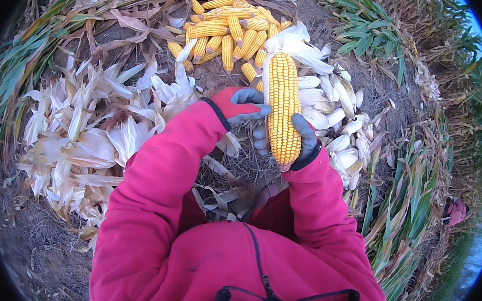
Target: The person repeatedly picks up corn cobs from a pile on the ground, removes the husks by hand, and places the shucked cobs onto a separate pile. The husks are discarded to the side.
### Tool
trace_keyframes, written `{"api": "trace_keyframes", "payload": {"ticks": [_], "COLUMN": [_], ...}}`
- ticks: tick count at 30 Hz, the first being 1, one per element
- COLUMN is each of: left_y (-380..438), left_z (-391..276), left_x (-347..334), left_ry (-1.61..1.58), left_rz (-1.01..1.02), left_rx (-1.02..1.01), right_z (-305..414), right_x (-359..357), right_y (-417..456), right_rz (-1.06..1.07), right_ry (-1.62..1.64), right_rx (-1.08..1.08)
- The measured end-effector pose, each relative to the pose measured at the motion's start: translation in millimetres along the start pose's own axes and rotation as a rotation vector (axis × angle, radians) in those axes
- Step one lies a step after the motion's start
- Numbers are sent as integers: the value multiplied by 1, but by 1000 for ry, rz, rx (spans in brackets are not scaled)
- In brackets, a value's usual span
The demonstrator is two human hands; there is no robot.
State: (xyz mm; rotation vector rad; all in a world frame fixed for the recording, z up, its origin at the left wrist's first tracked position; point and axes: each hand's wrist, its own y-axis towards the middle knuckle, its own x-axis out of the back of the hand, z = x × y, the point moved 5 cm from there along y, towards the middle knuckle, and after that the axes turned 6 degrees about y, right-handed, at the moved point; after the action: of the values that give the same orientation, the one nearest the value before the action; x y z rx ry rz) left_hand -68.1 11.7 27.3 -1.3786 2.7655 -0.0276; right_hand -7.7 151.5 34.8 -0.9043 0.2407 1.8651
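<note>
My right hand [306,139], in a grey-palmed glove, holds an ear of corn [283,104] near its lower end, thumb in front and fingers behind. The yellow kernels face me. Pale husk [294,46] is still attached around the ear's top and along its left edge. My left hand [246,104], in a red and grey glove, is at the ear's left edge. Its thumb and index finger have a gap between them, and their tips meet the husk's edge; whether they pinch it I cannot tell.
Husked yellow ears [231,28] are heaped on the soil ahead. A large pile of loose husks [91,132] lies left; ears in pale husks [340,117] lie right. Cut green stalks [398,210] border the right, with standing corn [466,48] beyond. A pink item [456,212] lies far right.
</note>
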Motion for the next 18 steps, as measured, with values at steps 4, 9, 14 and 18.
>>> {"api": "trace_keyframes", "payload": {"ticks": [4,9,14,18], "left_y": [2,4,6,6], "left_z": [6,22,16,-12], "left_x": [4,17,85,72], "left_ry": [2,-12,-601,-820], "left_rz": [-116,-239,-322,-43], "left_rx": [-57,-71,-283,-398], "right_z": [-4,-5,-8,-9], "right_x": [0,6,-3,-15], "right_y": [-4,5,1,-11], "right_rz": [-90,56,55,136], "right_ry": [-79,-103,9,123], "right_rx": [-9,31,-90,-116]}}
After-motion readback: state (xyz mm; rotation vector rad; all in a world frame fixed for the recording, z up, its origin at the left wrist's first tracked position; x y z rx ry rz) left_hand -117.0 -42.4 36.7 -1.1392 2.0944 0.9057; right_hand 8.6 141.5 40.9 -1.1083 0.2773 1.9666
